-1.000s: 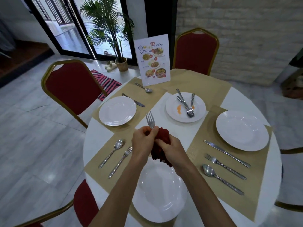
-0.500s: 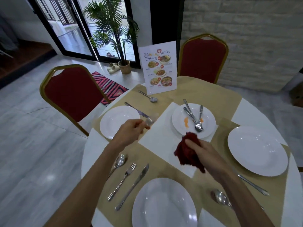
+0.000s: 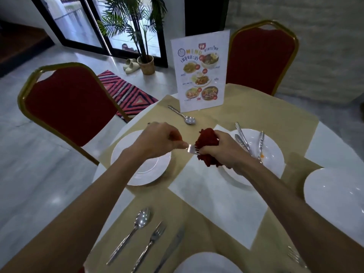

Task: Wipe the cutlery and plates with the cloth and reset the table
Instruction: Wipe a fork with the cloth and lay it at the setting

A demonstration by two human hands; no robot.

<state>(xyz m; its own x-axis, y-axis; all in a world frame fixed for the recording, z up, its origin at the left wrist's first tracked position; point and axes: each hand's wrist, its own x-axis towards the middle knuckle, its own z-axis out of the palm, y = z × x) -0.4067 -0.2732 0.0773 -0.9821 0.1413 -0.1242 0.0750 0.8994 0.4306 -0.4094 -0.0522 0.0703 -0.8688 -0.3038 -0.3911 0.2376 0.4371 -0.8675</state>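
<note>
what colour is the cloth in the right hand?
Dark red, plain. The cloth is bunched in the right hand, against the fork. Head view.

Handle of fork (image 3: 192, 149) hidden inside left hand (image 3: 157, 142); tine tips buried in red cloth (image 3: 206, 146). Part of dirty plate (image 3: 273, 152) behind right hand (image 3: 226, 152). 2 plates cut off: near plate (image 3: 206, 263) by bottom edge, right plate (image 3: 334, 198) by right edge. near knife (image 3: 171, 247) blurred. Small print on menu (image 3: 201, 71) unreadable.

Open gap between left plate (image 3: 141, 174) and soiled plate (image 3: 273, 152); menu stand (image 3: 201, 75) behind
</note>
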